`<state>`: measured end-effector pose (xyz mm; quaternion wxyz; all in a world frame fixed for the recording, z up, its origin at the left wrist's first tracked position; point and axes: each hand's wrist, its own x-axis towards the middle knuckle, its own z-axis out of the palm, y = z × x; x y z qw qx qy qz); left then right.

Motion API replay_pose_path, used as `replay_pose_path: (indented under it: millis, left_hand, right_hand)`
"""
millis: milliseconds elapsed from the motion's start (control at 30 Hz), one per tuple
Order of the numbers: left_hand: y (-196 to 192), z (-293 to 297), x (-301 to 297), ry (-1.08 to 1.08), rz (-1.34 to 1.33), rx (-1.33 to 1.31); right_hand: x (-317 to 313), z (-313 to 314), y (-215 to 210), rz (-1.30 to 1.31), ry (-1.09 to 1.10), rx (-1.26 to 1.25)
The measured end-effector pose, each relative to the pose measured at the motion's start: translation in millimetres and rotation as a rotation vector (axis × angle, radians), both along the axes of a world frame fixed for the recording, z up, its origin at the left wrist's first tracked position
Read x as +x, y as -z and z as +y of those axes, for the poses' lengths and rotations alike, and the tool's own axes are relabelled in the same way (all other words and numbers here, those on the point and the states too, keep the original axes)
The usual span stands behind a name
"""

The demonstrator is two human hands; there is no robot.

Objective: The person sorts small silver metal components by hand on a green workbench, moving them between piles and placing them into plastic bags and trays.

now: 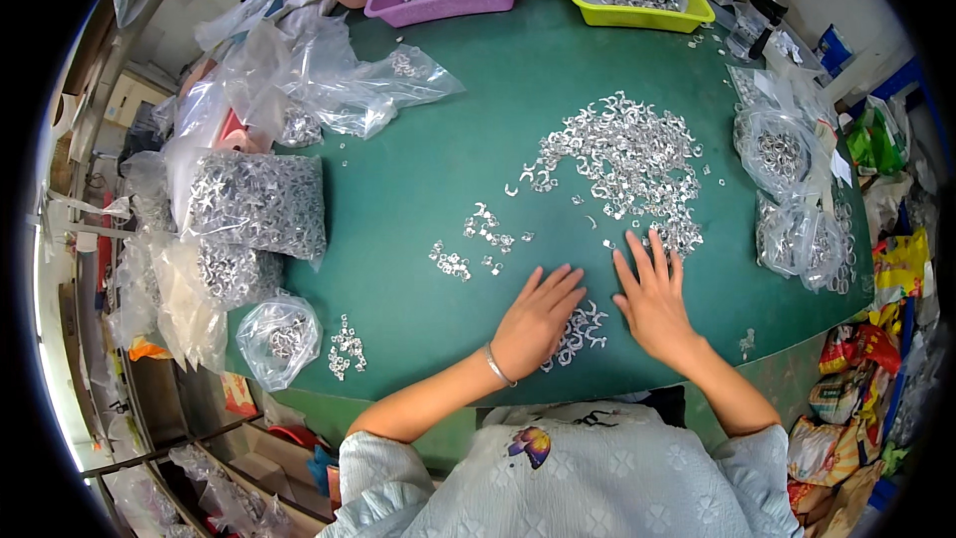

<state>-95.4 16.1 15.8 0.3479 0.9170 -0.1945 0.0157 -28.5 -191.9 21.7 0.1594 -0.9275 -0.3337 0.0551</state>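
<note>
On the green table, a big heap of small silvery metal pieces [632,159], several of them curved, spreads right of centre. My right hand [654,309] lies palm down with its fingers apart, and its fingertips reach the near edge of that heap. My left hand [541,321] is also palm down, fingers stretched out, and wears a bracelet [500,367]. Between my hands lies a small pile of curved metal pieces [586,332], partly covered by the left hand. Small loose groups of metal pieces [451,264] lie beyond my left hand. What is under both palms is hidden.
Filled clear bags [257,201] crowd the table's left side, near an open bag [279,341] and a small pile [347,349]. Bags of parts [782,157] line the right edge. A purple basin [445,14] and a yellow-green basin [642,18] stand at the back.
</note>
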Motion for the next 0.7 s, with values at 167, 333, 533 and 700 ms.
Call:
replay_pose_path:
  millis: [167, 333, 533, 700]
  left_hand:
    - [7, -11, 2, -0.087, -0.023, 0.004]
    - [0, -17, 9, -0.166, -0.047, 0.075]
    - [7, 12, 36, -0.275, -0.101, 0.218]
    - [27, 52, 75, -0.457, -0.141, 0.380]
  right_hand:
    - [-34, 6, -12, 0.114, -0.126, 0.014]
    - [37, 28, -7, -0.127, 0.045, 0.157]
    - [56, 37, 17, -0.193, 0.004, 0.083]
    - [53, 32, 9, -0.199, 0.035, 0.124]
